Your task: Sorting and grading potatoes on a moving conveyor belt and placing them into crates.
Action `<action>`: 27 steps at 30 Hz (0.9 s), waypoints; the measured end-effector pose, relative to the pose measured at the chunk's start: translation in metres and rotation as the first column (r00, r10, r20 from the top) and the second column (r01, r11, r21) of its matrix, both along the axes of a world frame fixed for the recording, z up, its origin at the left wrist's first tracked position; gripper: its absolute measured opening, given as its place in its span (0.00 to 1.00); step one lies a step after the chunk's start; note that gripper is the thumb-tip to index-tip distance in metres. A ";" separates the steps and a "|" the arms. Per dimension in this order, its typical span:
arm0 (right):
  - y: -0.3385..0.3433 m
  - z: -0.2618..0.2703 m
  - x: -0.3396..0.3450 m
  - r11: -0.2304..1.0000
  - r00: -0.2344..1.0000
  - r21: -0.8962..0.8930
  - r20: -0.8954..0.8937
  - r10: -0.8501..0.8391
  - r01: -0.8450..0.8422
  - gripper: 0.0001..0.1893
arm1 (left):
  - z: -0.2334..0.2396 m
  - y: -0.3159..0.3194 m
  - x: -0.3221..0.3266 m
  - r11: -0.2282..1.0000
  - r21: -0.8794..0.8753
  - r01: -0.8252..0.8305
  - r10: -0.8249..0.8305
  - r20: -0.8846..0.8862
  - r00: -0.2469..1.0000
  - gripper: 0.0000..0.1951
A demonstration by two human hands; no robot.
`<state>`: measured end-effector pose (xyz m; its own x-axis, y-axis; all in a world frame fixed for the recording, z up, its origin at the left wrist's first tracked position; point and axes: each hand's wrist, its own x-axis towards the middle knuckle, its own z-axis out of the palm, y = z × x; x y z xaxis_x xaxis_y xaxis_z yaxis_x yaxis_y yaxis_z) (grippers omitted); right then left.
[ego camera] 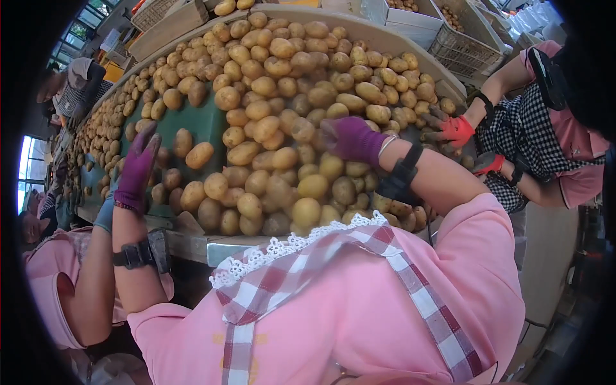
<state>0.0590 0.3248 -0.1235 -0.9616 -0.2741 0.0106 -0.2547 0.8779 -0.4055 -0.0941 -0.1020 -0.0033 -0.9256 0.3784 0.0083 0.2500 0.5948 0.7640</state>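
Observation:
Potatoes point(284, 157) lie heaped on the sorting table in front of me. My left hand point(138, 168), in a purple knit glove, is at the left beside several loose potatoes, its fingers stretched out and nothing seen in its grip. Over the heap at centre right is my right hand point(353, 139), also in a purple glove. Its fingertips are blurred and curl down among the potatoes, so whether it holds one is not clear. A loose potato point(199, 155) lies on the green surface point(208, 126) between my hands.
A co-worker's red-gloved hand point(455, 131) touches the heap's right end. Another person's blue-grey glove point(107, 209) is close behind my left wrist. A wooden rim point(288, 13) bounds the far side, with plastic crates point(464, 50) beyond. A metal edge point(226, 251) runs before my chest.

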 end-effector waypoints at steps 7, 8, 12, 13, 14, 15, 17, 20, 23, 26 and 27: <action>0.023 0.012 -0.010 0.950 0.980 -0.246 -0.001 -0.198 0.192 0.16 | 0.023 0.126 0.079 0.864 -0.101 0.494 -0.497 -0.335 0.800 0.24; 0.021 0.023 -0.011 0.954 0.982 -0.239 -0.007 -0.188 0.181 0.16 | 0.021 0.137 0.079 0.842 -0.115 0.526 -0.528 -0.371 0.764 0.24; -0.001 0.041 -0.014 0.970 0.982 -0.173 -0.046 -0.183 0.172 0.23 | -0.002 0.153 0.059 0.829 0.114 0.548 -0.482 -0.352 0.802 0.22; -0.011 0.044 -0.014 0.984 0.995 -0.162 -0.059 -0.084 0.073 0.25 | -0.008 0.154 0.054 0.823 0.112 0.557 -0.490 -0.357 0.795 0.22; -0.014 0.015 -0.027 0.999 1.000 0.048 0.024 -0.002 0.001 0.29 | -0.014 0.153 0.049 0.824 0.223 0.521 -0.477 -0.224 0.850 0.22; -0.030 0.007 -0.024 0.986 0.998 0.162 -0.056 -0.035 0.043 0.30 | -0.020 0.149 0.047 0.828 0.327 0.455 -0.457 -0.076 0.886 0.21; -0.034 0.008 -0.032 0.997 0.996 0.015 -0.034 -0.081 0.081 0.28 | -0.019 0.149 0.045 0.842 0.403 0.359 -0.405 0.033 0.914 0.21; -0.007 0.029 -0.010 0.376 0.842 -0.800 0.533 0.084 0.468 0.24 | -0.016 0.147 0.046 0.796 0.519 0.311 -0.389 0.047 0.920 0.22; 0.015 0.058 0.029 0.133 0.917 -0.929 0.364 0.165 0.345 0.31 | -0.017 0.141 0.048 0.853 0.362 0.375 -0.372 -0.082 0.925 0.22; 0.037 0.086 0.073 0.228 0.967 -0.944 0.254 0.032 0.240 0.33 | -0.008 0.142 0.068 0.856 0.348 0.381 -0.393 -0.040 0.919 0.24; 0.044 0.093 0.091 0.223 0.966 -0.941 0.258 -0.013 0.254 0.33 | -0.006 0.144 0.073 0.847 0.434 0.306 -0.368 0.064 0.927 0.25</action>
